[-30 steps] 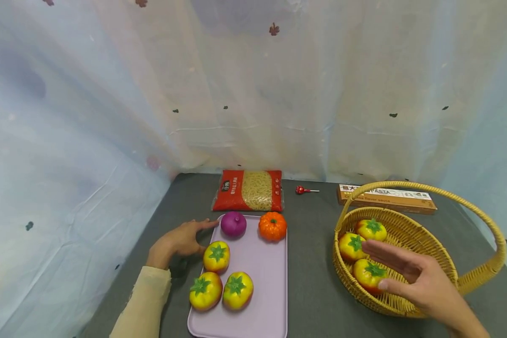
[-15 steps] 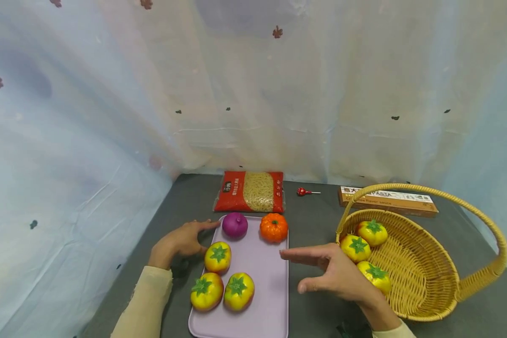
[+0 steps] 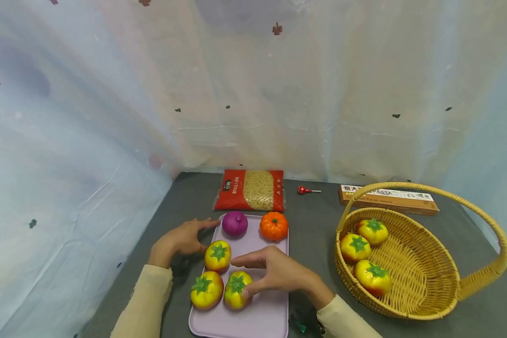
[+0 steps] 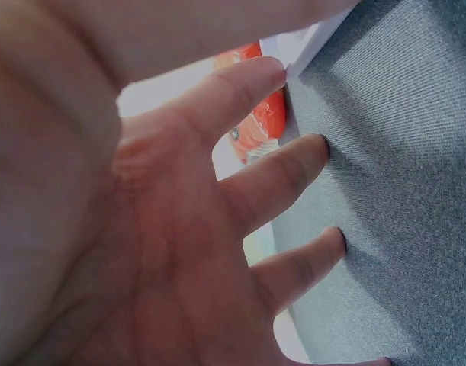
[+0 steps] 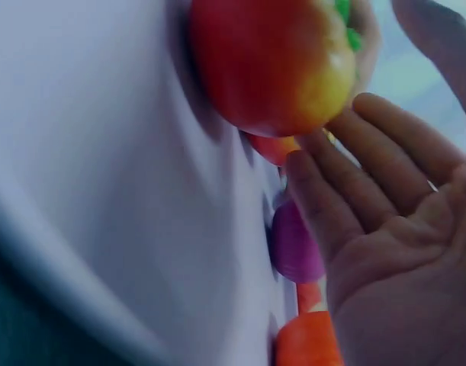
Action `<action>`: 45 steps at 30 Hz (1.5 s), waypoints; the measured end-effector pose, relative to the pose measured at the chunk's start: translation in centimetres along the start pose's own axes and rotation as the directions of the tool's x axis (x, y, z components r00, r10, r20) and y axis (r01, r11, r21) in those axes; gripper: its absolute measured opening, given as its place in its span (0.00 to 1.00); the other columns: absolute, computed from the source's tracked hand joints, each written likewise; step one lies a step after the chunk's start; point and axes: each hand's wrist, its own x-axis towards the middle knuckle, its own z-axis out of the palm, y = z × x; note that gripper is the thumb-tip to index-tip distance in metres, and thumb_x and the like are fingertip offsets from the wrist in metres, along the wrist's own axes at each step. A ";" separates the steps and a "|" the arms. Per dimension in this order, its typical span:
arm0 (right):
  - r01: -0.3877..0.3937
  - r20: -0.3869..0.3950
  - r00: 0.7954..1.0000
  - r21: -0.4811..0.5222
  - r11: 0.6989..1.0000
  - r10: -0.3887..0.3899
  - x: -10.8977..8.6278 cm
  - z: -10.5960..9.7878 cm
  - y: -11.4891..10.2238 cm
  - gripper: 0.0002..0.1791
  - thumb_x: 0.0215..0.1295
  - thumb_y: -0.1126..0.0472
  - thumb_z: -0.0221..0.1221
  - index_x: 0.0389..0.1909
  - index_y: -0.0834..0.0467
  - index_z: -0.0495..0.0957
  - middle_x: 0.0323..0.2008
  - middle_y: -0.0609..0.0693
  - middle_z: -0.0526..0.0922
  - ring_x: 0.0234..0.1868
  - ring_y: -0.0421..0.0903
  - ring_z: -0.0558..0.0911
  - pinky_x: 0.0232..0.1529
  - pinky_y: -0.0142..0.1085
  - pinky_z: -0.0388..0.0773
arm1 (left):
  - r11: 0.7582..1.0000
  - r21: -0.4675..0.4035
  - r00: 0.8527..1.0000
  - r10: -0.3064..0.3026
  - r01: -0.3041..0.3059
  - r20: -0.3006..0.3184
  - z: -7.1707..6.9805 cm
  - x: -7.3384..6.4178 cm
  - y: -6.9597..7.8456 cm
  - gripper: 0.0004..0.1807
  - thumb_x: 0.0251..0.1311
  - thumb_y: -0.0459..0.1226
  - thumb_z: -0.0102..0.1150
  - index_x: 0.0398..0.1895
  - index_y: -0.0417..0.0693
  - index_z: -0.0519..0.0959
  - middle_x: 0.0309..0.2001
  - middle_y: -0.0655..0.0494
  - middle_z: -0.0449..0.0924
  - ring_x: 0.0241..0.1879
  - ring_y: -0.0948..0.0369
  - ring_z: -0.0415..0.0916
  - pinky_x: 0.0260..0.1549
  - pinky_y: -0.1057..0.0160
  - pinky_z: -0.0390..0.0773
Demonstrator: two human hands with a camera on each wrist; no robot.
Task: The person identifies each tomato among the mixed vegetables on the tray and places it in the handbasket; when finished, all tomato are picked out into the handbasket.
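Observation:
My left hand is spread at the left edge of a pale purple tray, index finger and thumb by its rim. In the left wrist view its other fingertips rest on the grey cloth. The tray bears three yellow-red toy tomatoes with green leaves: a far one, a near left one and a near right one. My right hand is over the tray, thumb overlapping the near right tomato, fingers reaching above it. In the right wrist view that tomato is close to its extended fingers.
A purple onion and an orange pumpkin sit at the tray's far end. Behind lie a red pasta bag, a lollipop and a pasta box. On the right, a wicker basket with a tall handle holds three similar tomatoes.
My right hand has moved left from over the basket, across the table, to the near right tomato on the tray. The left hand has stayed at the tray's edge.

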 end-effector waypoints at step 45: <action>-0.058 -0.412 0.911 -0.147 0.987 -0.008 -22.9 -8.7 -2.6 0.32 0.70 0.75 0.68 0.74 0.58 0.77 0.68 0.47 0.85 0.64 0.35 0.86 0.58 0.29 0.87 | 0.999 -0.009 0.999 -0.033 0.033 0.007 0.1 0.2 0.0 0.48 0.59 0.39 0.79 0.83 0.74 0.70 0.87 0.49 0.61 0.85 0.30 0.49 0.71 0.15 0.58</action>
